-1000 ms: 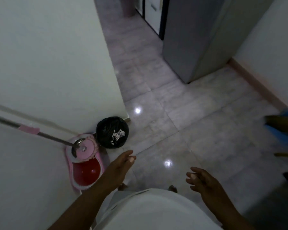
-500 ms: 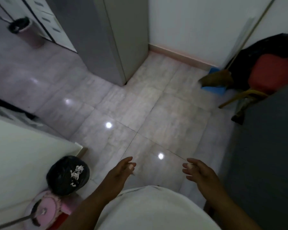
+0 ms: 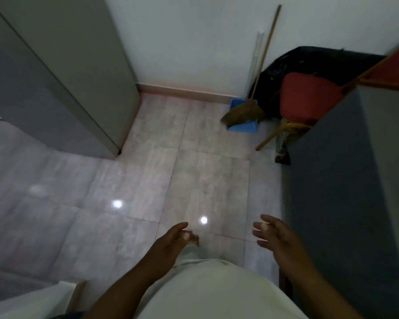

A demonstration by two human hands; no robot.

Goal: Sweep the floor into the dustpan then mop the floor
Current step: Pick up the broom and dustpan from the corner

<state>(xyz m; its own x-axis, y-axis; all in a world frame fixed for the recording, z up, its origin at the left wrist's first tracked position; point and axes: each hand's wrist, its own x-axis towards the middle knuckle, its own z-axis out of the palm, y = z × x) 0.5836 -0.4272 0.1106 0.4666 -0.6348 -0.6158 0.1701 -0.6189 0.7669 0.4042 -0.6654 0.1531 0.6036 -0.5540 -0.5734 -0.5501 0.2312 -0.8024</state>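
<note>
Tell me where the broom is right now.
The broom leans against the far wall at upper right, its bristles over the blue dustpan, beside the red chair.

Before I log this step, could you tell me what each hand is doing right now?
Left hand: open, holding nothing.
Right hand: open, fingers spread, holding nothing.

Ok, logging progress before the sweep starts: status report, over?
Left hand and right hand both open, empty. Broom leaning in far corner, bristles on blue dustpan, untouched. Red chair close beside them; tiled floor between clear.
</note>
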